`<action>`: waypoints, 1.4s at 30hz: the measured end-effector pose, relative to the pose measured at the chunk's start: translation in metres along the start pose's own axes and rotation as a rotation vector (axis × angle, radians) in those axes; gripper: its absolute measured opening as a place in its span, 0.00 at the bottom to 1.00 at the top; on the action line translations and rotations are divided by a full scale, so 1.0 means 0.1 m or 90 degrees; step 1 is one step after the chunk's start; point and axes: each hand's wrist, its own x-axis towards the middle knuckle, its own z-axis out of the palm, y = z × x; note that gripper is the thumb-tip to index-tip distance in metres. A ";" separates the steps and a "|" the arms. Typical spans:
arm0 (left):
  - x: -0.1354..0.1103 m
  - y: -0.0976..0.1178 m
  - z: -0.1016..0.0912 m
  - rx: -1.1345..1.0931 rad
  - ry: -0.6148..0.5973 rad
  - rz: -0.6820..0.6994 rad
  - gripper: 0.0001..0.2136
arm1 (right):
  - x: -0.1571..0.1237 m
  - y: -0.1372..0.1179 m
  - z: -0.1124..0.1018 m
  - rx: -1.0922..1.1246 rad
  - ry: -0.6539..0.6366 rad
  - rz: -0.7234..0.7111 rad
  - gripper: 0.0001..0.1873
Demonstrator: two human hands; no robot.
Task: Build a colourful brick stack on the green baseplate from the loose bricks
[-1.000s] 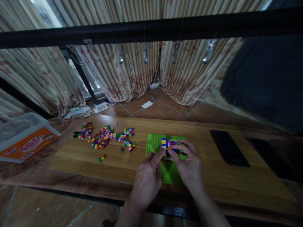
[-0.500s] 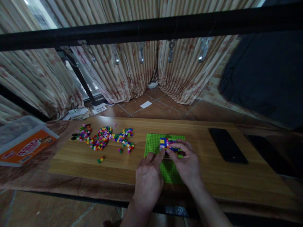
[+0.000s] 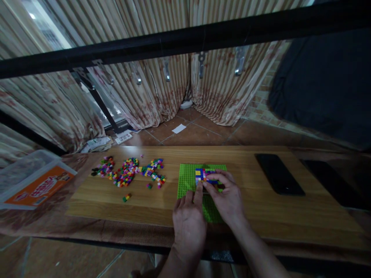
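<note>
A small build of colourful toy bricks (image 3: 199, 173), with yellow, blue, pink and purple pieces, stands on a green studded baseplate (image 3: 185, 177). My right hand (image 3: 227, 197) grips it from the right, with the thumb along the near side and the fingers over the far side, hiding part of it. From the near left, my left hand (image 3: 189, 222) reaches in with its index finger stretched out, the tip at the build's near edge. Its other fingers lie bent over the baseplate, and its thumb is hidden. Any single brick between the fingertips is too small to make out.
Loose bricks (image 3: 127, 172) lie in heaps left of the baseplate on the wooden board (image 3: 162, 212), with a small cluster (image 3: 126, 197) nearer me. A clear plastic tub (image 3: 37, 185) stands far left. To the right lie a black phone (image 3: 279, 173) and another dark flat object (image 3: 333, 185).
My left hand has shifted slightly right and nearer me, its index finger now straighter. The right hand keeps its grip on the build. The camera view has tilted a little.
</note>
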 end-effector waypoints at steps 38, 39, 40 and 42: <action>0.00 -0.03 0.05 -0.595 0.103 -0.084 0.26 | -0.01 -0.06 -0.27 0.213 -0.002 0.137 0.13; 0.02 -0.03 0.03 -0.685 0.112 -0.103 0.25 | -0.03 -0.10 -0.29 0.212 -0.036 0.116 0.12; 0.04 -0.03 0.02 -0.766 0.119 -0.122 0.24 | -0.04 -0.14 -0.30 0.209 -0.075 0.090 0.11; 0.07 -0.02 -0.01 -0.885 0.126 -0.142 0.24 | -0.08 -0.21 -0.31 0.194 -0.149 0.032 0.09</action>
